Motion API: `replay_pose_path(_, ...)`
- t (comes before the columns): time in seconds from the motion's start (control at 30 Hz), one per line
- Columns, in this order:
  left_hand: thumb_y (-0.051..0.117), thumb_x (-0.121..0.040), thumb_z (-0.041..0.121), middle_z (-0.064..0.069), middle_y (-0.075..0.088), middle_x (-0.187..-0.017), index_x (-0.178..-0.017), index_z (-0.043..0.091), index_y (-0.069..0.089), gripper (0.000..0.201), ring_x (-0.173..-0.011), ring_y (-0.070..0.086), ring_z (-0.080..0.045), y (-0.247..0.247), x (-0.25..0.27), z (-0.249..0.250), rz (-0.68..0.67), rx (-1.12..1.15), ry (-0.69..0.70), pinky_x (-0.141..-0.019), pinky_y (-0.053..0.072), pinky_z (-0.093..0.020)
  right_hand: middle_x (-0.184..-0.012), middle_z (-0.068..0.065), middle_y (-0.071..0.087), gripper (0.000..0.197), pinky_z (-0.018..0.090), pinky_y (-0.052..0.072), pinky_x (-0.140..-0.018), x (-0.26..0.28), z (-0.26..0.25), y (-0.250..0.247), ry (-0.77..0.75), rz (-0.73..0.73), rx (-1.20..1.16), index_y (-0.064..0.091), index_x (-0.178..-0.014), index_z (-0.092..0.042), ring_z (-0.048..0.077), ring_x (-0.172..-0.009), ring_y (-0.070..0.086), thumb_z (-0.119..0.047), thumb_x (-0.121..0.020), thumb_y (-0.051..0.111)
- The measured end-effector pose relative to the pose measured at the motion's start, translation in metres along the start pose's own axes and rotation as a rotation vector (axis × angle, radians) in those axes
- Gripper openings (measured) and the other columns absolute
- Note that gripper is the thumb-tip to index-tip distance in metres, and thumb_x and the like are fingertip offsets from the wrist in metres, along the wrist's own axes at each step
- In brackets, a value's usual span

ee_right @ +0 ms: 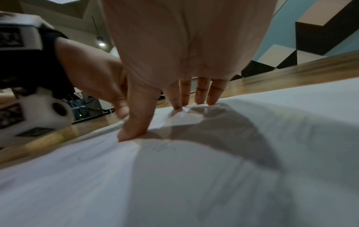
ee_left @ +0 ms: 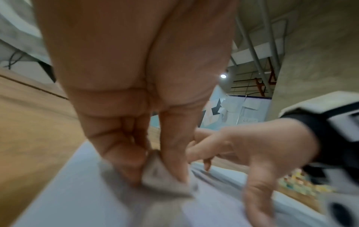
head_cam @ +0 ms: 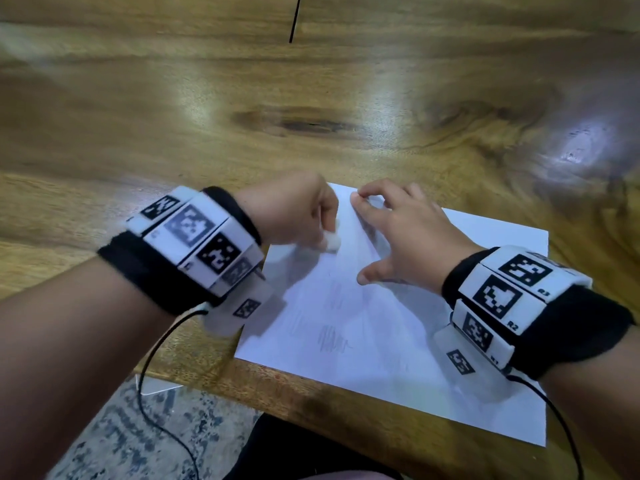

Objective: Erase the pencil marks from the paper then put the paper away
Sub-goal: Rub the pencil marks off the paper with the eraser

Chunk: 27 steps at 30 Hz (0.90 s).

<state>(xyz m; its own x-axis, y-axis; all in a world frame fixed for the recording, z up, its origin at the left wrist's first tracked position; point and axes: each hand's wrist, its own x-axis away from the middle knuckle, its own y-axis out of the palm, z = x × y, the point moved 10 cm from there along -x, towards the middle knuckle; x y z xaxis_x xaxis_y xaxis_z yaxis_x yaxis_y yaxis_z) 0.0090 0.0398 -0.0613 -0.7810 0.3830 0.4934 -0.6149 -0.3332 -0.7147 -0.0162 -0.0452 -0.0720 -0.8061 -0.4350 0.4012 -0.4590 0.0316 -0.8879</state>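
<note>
A white sheet of paper (head_cam: pixel 398 341) lies on the wooden table near its front edge, with faint grey pencil scribbles (head_cam: pixel 330 339) across it. My left hand (head_cam: pixel 304 216) pinches a small white eraser (head_cam: pixel 331 241) and holds it down on the sheet's far left part; the left wrist view shows the eraser (ee_left: pixel 161 175) between thumb and fingers, blurred. My right hand (head_cam: pixel 398 230) is spread on the paper's far edge, fingertips (ee_right: pixel 202 101) and thumb (ee_right: pixel 136 130) pressing the sheet (ee_right: pixel 194 184) flat. The two hands sit close together.
The wooden table (head_cam: pixel 311 116) stretches wide and bare beyond the paper. Its front edge (head_cam: pixel 346 400) runs just below the sheet, with a speckled floor (head_cam: pixel 138 427) underneath. Black cables (head_cam: pixel 152 358) hang from both wristbands.
</note>
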Motion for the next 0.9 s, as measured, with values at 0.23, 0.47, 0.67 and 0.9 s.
replay_pose_path(0.23,0.07,-0.072,0.017,0.009,0.049,-0.054,-0.07,0.014,0.064,0.006,-0.06,0.05,-0.015,-0.018,-0.007,0.016,0.201,-0.042,0.06,-0.051,0.035,-0.021,-0.146,-0.01,0.017,0.104,0.03,0.024,-0.106,-0.001,0.001,0.0,0.003,-0.002,-0.002,0.017,-0.149,-0.024,0.018,-0.125,0.021,-0.056,-0.067,0.072)
replay_pose_path(0.47,0.072,-0.07,0.015,0.012,0.048,-0.054,-0.077,0.012,0.068,0.008,-0.059,0.053,-0.008,-0.016,-0.01,0.019,0.158,-0.082,0.08,-0.053,0.036,-0.019,-0.146,-0.01,0.017,0.103,0.029,0.023,-0.107,-0.002,0.001,0.0,0.006,0.001,-0.012,0.019,-0.149,-0.025,0.018,-0.124,0.02,-0.055,-0.066,0.073)
replay_pose_path(0.67,0.07,-0.071,0.021,0.012,0.047,-0.052,-0.061,0.021,0.06,0.014,-0.055,0.045,-0.009,0.016,0.018,0.019,0.036,-0.161,0.172,-0.054,0.033,-0.021,-0.146,-0.009,0.017,0.103,0.032,0.024,-0.108,-0.001,0.0,-0.001,0.005,-0.006,0.003,0.018,-0.149,-0.023,0.019,-0.126,0.02,-0.055,-0.067,0.073)
replay_pose_path(0.9,0.068,-0.074,0.016,0.014,0.046,-0.053,-0.071,0.015,0.064,0.005,-0.066,0.053,-0.016,-0.018,0.002,0.015,0.221,-0.06,0.079,-0.059,0.038,-0.021,-0.146,-0.009,0.017,0.103,0.032,0.023,-0.109,-0.001,0.0,0.0,0.008,-0.006,0.003,0.019,-0.149,-0.024,0.019,-0.126,0.02,-0.055,-0.066,0.073)
